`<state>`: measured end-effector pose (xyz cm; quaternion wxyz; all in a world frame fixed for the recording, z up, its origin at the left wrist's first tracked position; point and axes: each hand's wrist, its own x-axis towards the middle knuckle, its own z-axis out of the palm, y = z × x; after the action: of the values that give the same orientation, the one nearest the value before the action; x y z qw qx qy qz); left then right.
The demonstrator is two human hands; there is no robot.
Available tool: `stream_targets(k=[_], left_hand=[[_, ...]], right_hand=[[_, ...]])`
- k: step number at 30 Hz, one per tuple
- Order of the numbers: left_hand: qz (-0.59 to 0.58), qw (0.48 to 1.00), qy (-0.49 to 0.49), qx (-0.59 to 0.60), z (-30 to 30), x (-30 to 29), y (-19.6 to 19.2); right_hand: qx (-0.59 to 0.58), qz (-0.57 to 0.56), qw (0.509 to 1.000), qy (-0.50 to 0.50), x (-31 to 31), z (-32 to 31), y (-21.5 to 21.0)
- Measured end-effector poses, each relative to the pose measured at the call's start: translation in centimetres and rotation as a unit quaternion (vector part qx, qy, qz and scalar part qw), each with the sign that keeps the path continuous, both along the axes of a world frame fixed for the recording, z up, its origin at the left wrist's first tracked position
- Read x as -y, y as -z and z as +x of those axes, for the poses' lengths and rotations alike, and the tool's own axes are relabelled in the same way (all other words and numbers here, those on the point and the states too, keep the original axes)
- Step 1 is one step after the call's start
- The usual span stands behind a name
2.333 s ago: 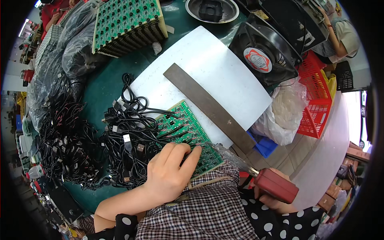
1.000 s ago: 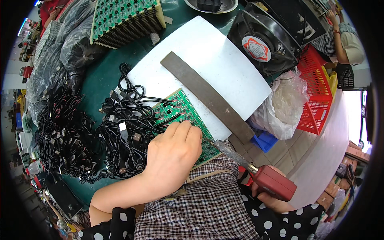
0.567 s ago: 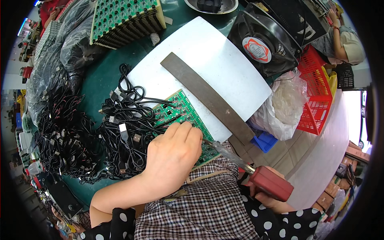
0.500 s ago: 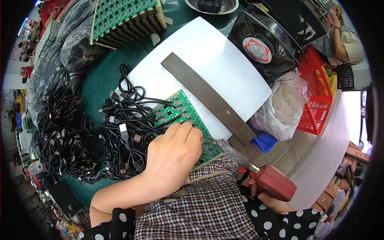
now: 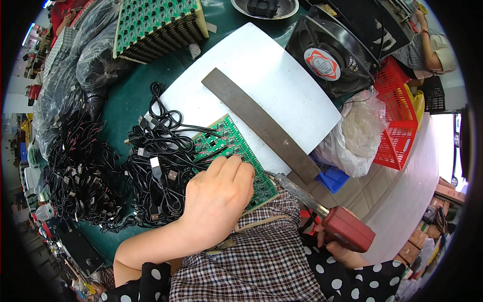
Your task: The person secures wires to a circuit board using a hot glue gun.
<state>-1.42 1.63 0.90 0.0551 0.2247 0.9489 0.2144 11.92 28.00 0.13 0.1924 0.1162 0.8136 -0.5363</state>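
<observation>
A green circuit board panel (image 5: 259, 187) lies tilted at the near edge of the white board. Over its lower left part rests my left hand (image 5: 217, 197), fingers curled and pressed together; what they pinch is hidden beneath them. My right hand (image 5: 344, 253) is closed round a soldering gun (image 5: 348, 229) with a red-brown housing and a metal barrel. The gun's tip points left at the panel's right edge, close to my left fingers. Black USB cables (image 5: 160, 178) are heaped left of the panel, and a few of them run onto it.
A flat dark bar (image 5: 259, 123) lies across the white board (image 5: 294, 93). Beyond stand stacked circuit panels (image 5: 160, 25), a metal dish (image 5: 282, 11) and a black fan (image 5: 327, 55). More cables (image 5: 83, 176) lie far left. At right are a plastic bag (image 5: 354, 133) and a red basket (image 5: 397, 121).
The soldering gun has shifted slightly right, and its tip has drawn a little away from my left fingers. My left hand is almost still.
</observation>
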Motion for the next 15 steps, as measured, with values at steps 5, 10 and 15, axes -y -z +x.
stream_targets(k=[5, 10, 15], left_hand=[[0.013, 1.0, 0.009, 0.006, -0.2, 0.2, -0.7], [0.017, 0.998, 0.0, -0.053, -1.5, 1.6, -1.5], [0.0, 1.0, 0.001, -0.007, -1.2, 1.4, -1.3]], right_hand=[[0.015, 0.001, 1.0, 0.023, 0.5, -0.1, -0.4], [0.007, 0.0, 1.0, -0.01, 0.6, -1.0, -0.5], [-0.005, 0.001, 1.0, 0.009, 0.6, -0.6, 0.5]])
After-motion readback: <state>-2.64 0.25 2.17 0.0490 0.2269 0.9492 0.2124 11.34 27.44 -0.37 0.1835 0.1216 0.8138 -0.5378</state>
